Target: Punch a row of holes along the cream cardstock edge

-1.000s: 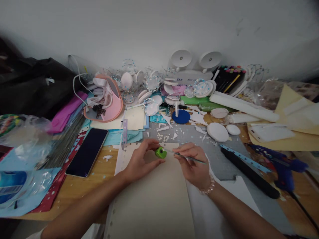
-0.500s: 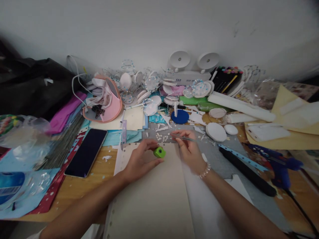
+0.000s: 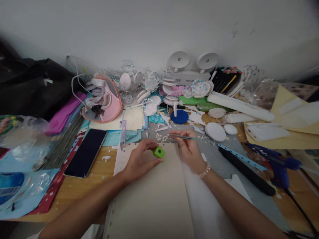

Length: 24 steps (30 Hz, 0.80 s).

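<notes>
My left hand point(image 3: 142, 158) curls around a small lime-green craft punch point(image 3: 159, 152), fingers behind it and thumb in front. The punch is over the upper part of a cream sheet of paper point(image 3: 152, 199), whose left and top edges carry a row of small punched holes. Thin metal tweezers point(image 3: 183, 136) are pinched in my right hand point(image 3: 190, 153), their tips pointing left. Just beyond the sheet, close to those tips, lie small pale cut-out pieces point(image 3: 161, 137) on a grey mat point(image 3: 209, 156). A beaded bracelet point(image 3: 205, 170) circles my right wrist.
A black phone point(image 3: 86, 152) lies at left, beside a pink visor point(image 3: 112, 106). White discs with beaded wire rings point(image 3: 151, 108) crowd the back near a blue disc point(image 3: 179, 116). On the right are a black-handled tool point(image 3: 246, 171) and a blue glue gun point(image 3: 279, 162).
The tweezers in my right hand have shifted slightly left, toward the small pale pieces. My left hand stays at the punch.
</notes>
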### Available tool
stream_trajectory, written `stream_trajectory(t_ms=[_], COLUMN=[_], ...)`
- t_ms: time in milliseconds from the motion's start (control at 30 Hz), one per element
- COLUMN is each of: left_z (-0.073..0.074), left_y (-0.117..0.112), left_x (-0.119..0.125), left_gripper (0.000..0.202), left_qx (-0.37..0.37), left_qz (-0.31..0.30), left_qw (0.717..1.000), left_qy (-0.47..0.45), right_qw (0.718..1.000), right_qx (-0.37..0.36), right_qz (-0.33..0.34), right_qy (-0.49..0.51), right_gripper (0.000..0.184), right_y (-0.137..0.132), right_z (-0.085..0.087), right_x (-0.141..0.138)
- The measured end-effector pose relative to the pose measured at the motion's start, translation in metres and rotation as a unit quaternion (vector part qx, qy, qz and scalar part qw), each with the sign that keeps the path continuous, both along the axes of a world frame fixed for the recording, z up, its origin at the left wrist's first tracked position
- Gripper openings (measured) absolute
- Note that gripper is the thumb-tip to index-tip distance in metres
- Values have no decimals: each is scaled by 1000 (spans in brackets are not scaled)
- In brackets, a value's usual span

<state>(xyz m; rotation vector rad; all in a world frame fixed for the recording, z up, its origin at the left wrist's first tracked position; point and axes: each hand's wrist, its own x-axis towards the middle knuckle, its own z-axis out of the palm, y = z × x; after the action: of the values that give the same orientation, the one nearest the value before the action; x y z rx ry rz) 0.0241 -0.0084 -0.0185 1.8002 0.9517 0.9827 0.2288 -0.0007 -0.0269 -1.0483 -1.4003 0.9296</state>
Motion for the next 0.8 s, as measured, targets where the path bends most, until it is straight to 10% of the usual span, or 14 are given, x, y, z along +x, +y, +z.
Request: stream_trajectory(t_ms=[800], left_z=[0], left_y=[0], left_x=[0], left_gripper=[43], left_qx=[1], left_qz=[-4], left_qw=[1000], left_qy=[1], right_qw=[999], right_qx=[1], right_qz=[-26], right_qy=[35], right_gripper=[9], right_y=[0], right_z=[-3], right_x=[1])
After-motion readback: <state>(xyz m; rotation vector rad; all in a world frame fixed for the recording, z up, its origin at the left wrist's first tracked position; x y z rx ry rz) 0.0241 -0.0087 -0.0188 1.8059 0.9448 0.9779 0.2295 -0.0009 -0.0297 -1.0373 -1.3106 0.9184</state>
